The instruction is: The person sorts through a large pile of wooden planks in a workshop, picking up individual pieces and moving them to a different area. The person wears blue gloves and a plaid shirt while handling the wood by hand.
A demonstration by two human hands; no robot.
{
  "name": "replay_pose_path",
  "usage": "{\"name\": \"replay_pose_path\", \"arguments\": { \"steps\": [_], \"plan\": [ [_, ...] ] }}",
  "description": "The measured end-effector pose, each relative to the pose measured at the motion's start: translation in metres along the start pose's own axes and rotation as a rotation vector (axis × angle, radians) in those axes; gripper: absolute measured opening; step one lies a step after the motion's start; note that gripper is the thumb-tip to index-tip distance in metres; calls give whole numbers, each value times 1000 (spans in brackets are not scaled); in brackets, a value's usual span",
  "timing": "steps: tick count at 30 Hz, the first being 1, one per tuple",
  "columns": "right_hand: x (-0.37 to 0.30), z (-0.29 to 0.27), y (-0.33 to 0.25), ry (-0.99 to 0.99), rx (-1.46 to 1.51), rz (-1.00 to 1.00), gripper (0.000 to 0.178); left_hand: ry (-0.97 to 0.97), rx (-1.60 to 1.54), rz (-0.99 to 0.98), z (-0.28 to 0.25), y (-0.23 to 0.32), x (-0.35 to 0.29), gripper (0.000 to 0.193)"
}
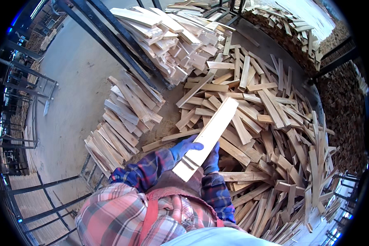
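Observation:
A pale wooden board (212, 135) lies slantwise in front of me, its far end over the heap of loose boards (270, 119). At its near end there seem to be a couple of stacked pieces with a dark gap between them. My left hand (185, 147), in a blue glove, is closed on the board's left edge with the thumb on top. On the other side my right hand (211, 158), also gloved in blue, grips it from beneath; the board hides part of its fingers.
Left of me is a low stack of boards (127, 110). Ahead, a taller pile of pale boards (172, 39) leans by a dark metal frame (119, 37). A metal rack (49, 201) stands at lower left. More wood (340, 110) is stacked at far right.

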State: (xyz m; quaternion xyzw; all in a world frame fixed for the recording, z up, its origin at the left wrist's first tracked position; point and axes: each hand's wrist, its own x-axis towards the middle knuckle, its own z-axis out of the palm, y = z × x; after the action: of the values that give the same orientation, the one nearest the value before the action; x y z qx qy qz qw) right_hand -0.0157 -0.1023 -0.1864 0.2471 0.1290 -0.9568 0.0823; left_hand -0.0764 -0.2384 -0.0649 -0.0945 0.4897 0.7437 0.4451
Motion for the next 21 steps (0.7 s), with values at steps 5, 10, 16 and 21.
{"name": "replay_pose_path", "arguments": {
  "steps": [5, 10, 16, 21],
  "plan": [
    [81, 149, -47, -322, -171, -21, 68, 88, 84, 285, -26, 120, 21, 67],
    [136, 353, -83, -586, -890, -361, 66, 238, -74, 739, -34, 285, -4, 63],
    [88, 391, -69, -633, -1100, -477, 75, 976, 463, 1088, -111, 441, 44, 77],
    [60, 194, -67, -149, -1089, -165, 67, 1330, 1390, 242, -156, 475, 93, 72]
  ]
}}
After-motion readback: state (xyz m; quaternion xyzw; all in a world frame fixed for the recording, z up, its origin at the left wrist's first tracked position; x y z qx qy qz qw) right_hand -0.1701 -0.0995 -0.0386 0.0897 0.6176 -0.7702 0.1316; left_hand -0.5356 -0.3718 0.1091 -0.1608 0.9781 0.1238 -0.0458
